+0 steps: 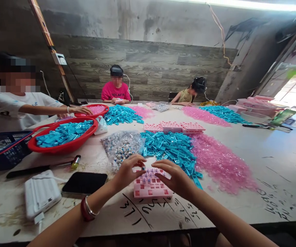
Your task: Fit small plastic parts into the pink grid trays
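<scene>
A pink tray with square slots (pixel 153 193) lies on the table in front of me. Small clear-purple pieces (pixel 148 175) fill its upper slots, while the lower slots show none. My left hand (pixel 129 170) is at the tray's upper left corner, thumb and forefinger closed on a small white part with a dark blue spot (pixel 143 168). Over the tray's right side, my right hand (pixel 173 174) hovers with its thumb and fingers apart. A clear bag of small white-and-blue parts (pixel 122 145) sits just beyond my left hand. Blue plastic pieces (pixel 168 145) are heaped behind the tray.
Pink clear pieces (pixel 220 161) spread at right; stacked pink trays (pixel 171 127) stand behind the blue heap. To the left are a red basin (pixel 63 148), a dark basket (pixel 9 154), a hammer (pixel 42 167), a phone (pixel 84 183) and a power bank (pixel 42 193). Three people sit around the table.
</scene>
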